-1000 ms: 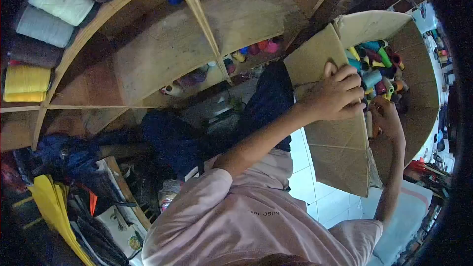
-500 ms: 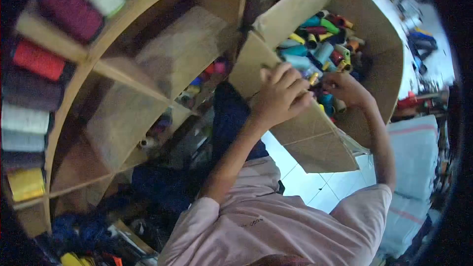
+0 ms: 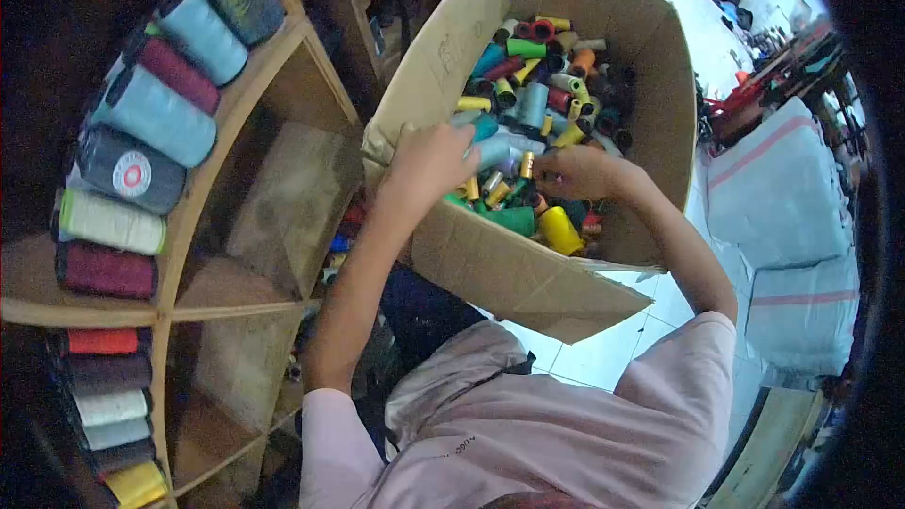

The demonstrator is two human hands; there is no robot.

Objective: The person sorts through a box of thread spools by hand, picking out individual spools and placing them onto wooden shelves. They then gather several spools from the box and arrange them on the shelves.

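Observation:
A tall cardboard box (image 3: 650, 66) holds many thread spools and cones in mixed colours. My left hand (image 3: 429, 165) is at the box's near left edge, its fingers bent over the rim beside pale blue cones. Inside the box, my right hand (image 3: 580, 172) is low over the spools with its fingers curled together. A small gold spool (image 3: 527, 165) touches or nearly touches its fingertips; whether they hold anything is hidden. Nearer the front wall lie a yellow cone (image 3: 560, 230) and a green cone (image 3: 509, 219).
Curved wooden shelves (image 3: 212, 165) on the left carry large thread cones, with open compartments below. A box flap (image 3: 528, 283) sticks out toward my body. White wrapped bundles (image 3: 778, 198) stand on the right, by a tiled floor (image 3: 613, 349).
The view has shifted, so the box appears farther left and more of its contents show. My left hand has drawn in around the rim; my right hand remains curled among the spools.

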